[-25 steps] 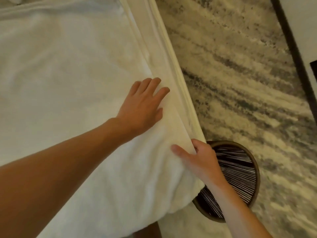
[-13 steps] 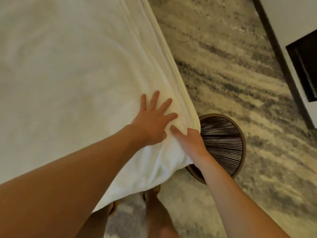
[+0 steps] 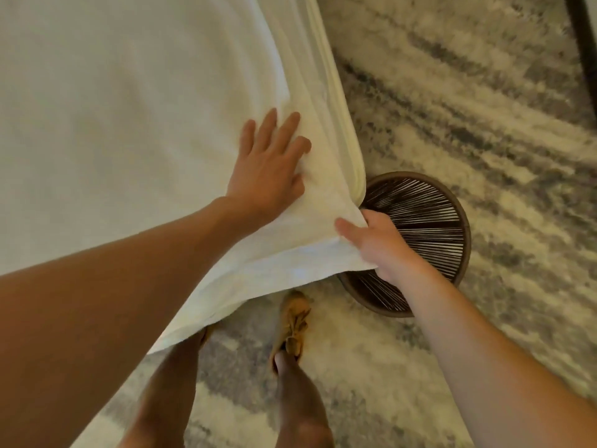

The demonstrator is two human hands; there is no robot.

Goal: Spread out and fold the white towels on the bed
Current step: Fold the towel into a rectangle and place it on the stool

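Towel (image 3: 129, 140): lying spread out on the bed (image 3: 326, 85), its near corner hanging off the edge.
Left hand (image 3: 268, 169): lying flat on the towel near that corner, fingers straight and spread, pressing down, gripping nothing.
Shoe (image 3: 292, 328): standing on the rug (image 3: 484, 108) below the towel's edge.
Right hand (image 3: 378, 244): pinching the towel's corner with thumb and curled fingers, just over the stool.
Stool (image 3: 465, 227): sitting on the rug, right beside the bed.
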